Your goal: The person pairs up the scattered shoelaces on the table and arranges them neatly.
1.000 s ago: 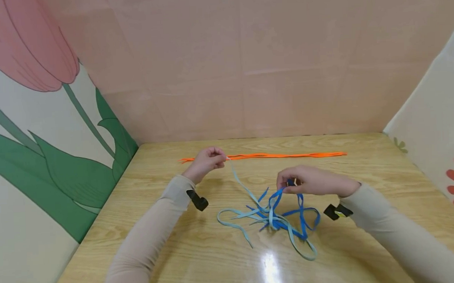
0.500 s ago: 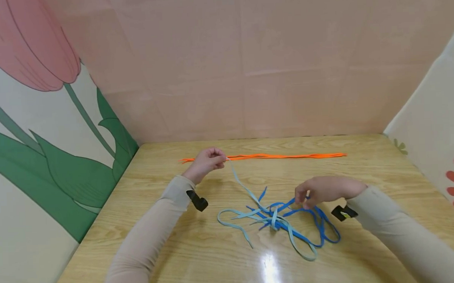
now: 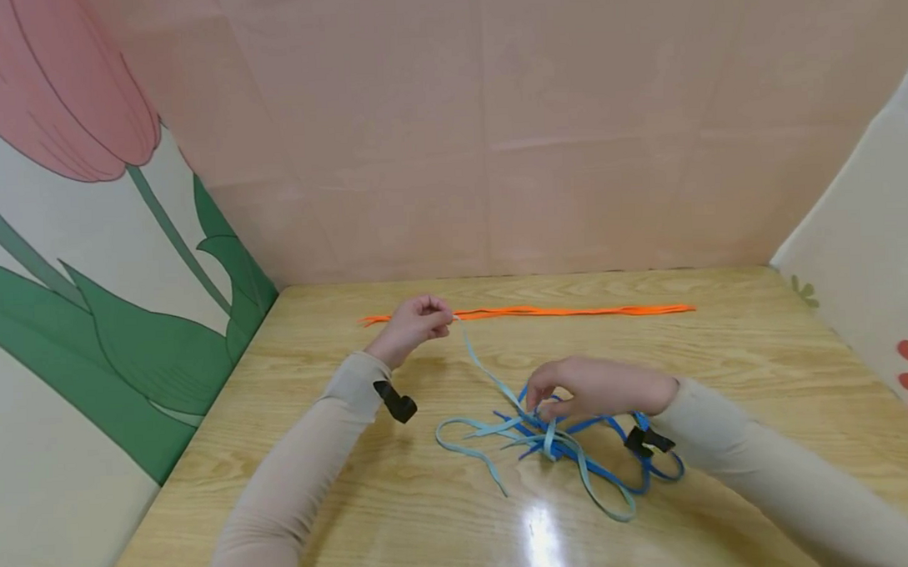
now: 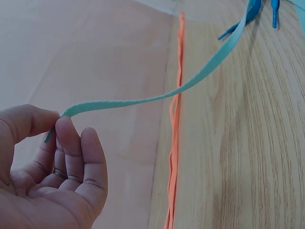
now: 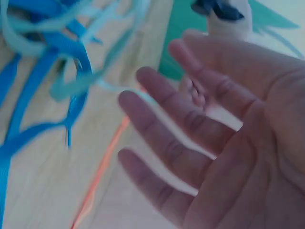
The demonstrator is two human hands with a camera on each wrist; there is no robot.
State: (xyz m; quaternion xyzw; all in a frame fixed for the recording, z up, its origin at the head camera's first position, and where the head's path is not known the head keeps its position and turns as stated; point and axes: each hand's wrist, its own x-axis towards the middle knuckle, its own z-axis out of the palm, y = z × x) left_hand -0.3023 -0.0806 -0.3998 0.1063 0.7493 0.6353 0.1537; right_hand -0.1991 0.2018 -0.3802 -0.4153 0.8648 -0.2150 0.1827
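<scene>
Between thumb and index fingertip, my left hand [image 3: 418,322] pinches the end of a light blue shoelace [image 4: 205,74], whose tip sticks out below. The lace hangs in a slack curve from there to a tangle on the table. Darker blue shoelaces [image 3: 609,478] are mixed into that tangle with light blue loops, and a light blue turn wraps round them. My right hand [image 3: 593,387] hovers over the tangle. In the right wrist view its fingers [image 5: 174,150] are spread and loosely bent, holding nothing, beside the blurred laces.
Orange shoelaces [image 3: 545,312] lie stretched out along the back of the wooden table [image 3: 372,503], behind the tangle. A pink backdrop [image 3: 479,149] rises at the rear. Flower-printed panels [image 3: 163,344] flank the table.
My right hand drew a blue lace to the right, let it go and came back left over the tangle. Blue loops now spread farther right. The left hand stayed in place.
</scene>
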